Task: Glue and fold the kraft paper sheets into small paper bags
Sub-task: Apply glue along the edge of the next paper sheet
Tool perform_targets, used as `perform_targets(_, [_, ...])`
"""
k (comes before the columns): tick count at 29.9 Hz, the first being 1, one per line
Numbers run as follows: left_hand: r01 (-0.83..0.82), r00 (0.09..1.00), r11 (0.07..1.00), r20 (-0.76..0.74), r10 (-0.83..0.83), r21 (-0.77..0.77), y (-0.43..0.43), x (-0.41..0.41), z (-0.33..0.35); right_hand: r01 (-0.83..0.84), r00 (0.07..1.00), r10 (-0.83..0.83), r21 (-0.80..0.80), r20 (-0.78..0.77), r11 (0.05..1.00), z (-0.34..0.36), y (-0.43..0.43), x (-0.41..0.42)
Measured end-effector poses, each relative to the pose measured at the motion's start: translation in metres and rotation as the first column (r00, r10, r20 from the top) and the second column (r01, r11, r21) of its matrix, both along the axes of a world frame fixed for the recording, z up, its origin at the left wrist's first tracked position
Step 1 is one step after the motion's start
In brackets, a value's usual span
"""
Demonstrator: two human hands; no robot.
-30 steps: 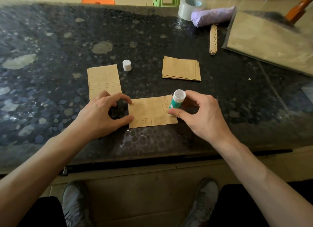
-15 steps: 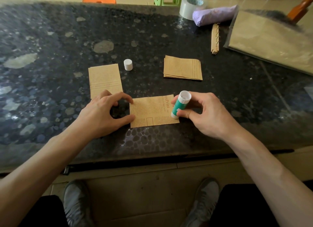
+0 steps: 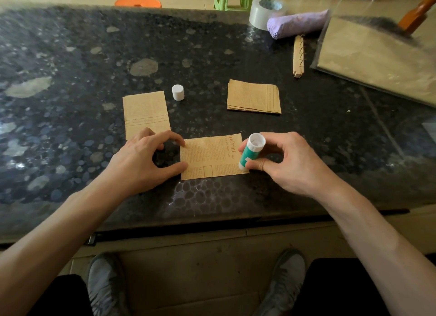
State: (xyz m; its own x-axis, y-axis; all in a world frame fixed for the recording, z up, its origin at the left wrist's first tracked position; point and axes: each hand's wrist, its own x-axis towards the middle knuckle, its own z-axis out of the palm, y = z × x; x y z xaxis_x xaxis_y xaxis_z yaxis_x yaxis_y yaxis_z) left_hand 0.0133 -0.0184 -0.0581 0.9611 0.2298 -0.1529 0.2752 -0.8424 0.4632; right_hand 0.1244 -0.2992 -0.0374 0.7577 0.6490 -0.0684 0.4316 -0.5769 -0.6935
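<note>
One kraft paper sheet lies flat on the dark desk, near the front edge, right between the 2 hands. The L hand arches over the desk. Its fingers are bent, & the tips of the thumb & first finger press down on the sheet's left edge. They wrap round nothing. The R hand grips a green & white glue stick, fingers curled round it w/ the thumb low on the tube. The stick is tilted, top leaning to the right. Its low end sits at the sheet's right edge, near the front corner. It prob. touches the paper, but the thumb hides that bit.

Just behind the L hand lies another brown piece, flat. A small white cap stands upright just beside its far right corner, not touching. A small stack of sheets lies farther back on the right, well apart from the hands. At the far right are a tape roll, a purple bundle, a thin wooden strip & a big clear pack of brown paper.
</note>
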Motion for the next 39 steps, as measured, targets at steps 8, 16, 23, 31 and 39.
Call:
perform_targets(8, [0.001,1.000,1.000,0.001,-0.001,0.001,-0.001,0.000,0.001,-0.034,0.999,0.034,-0.027,-0.014,0.999,0.005,-0.001,0.000])
perform_targets(16, [0.001,1.000,1.000,0.002,-0.001,0.000,-0.001,0.000,0.001,0.084,0.991,-0.064,0.187,-0.114,0.979,0.008,-0.009,0.005])
perform_targets(23, [-0.011,1.000,1.000,0.004,0.011,0.001,-0.001,0.001,0.000,-0.012,1.000,0.012,0.251,0.004,0.968,-0.005,0.019,-0.017])
perform_targets(31, [-0.009,1.000,1.000,0.002,0.009,0.012,0.001,0.001,-0.002,0.005,0.983,-0.039,0.187,0.179,0.982,-0.017,0.024,-0.030])
perform_targets(39, [-0.009,1.000,1.000,0.000,0.009,0.010,0.000,0.000,-0.001,0.041,0.967,-0.080,0.160,0.244,0.986,-0.016,0.019,-0.029])
